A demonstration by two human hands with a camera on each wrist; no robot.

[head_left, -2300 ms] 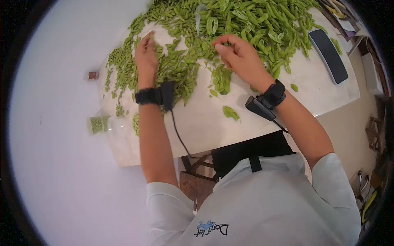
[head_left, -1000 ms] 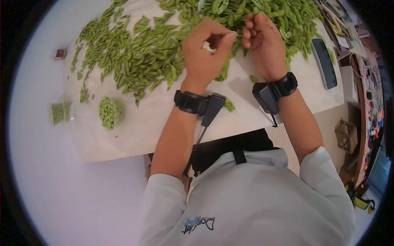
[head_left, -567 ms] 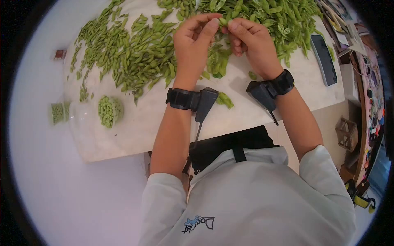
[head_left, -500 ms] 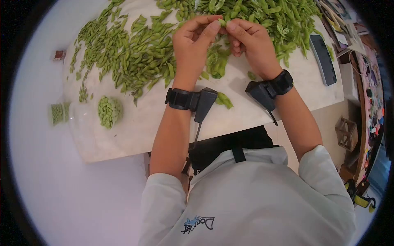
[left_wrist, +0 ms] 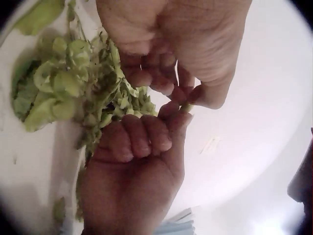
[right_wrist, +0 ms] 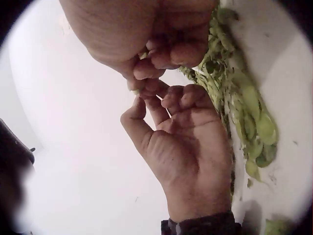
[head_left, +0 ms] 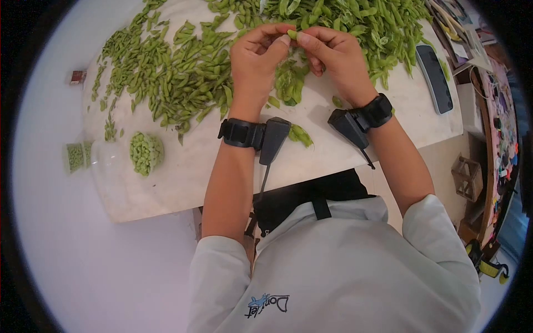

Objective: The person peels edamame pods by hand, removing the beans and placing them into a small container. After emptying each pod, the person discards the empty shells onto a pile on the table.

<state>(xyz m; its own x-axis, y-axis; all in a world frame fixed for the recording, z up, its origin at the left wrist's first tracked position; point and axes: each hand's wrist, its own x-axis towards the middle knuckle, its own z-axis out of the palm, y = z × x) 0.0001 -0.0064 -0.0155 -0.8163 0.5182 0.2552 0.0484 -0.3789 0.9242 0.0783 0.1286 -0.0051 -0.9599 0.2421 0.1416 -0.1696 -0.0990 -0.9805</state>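
A small green bean pod is between the fingertips of both hands, above the table. My left hand pinches its left end between thumb and index finger. The right hand pinches the other end, its remaining fingers curled in. In the left wrist view, the pod is mostly hidden by fingertips. The right wrist view shows just a bit of the pod at the meeting thumbs. Below the hands lies a small heap of opened, flattened pods.
Smaller pods spread over the table's left side; a big pile of pods covers the back. A clear cup of shelled beans stands front left, near a lying jar. A phone lies at right. One loose pod lies near the front edge.
My left hand has come right from over the smaller pods to meet the right hand. Both then pinch one pod, moving only slightly in the last half second. The head view has shifted.
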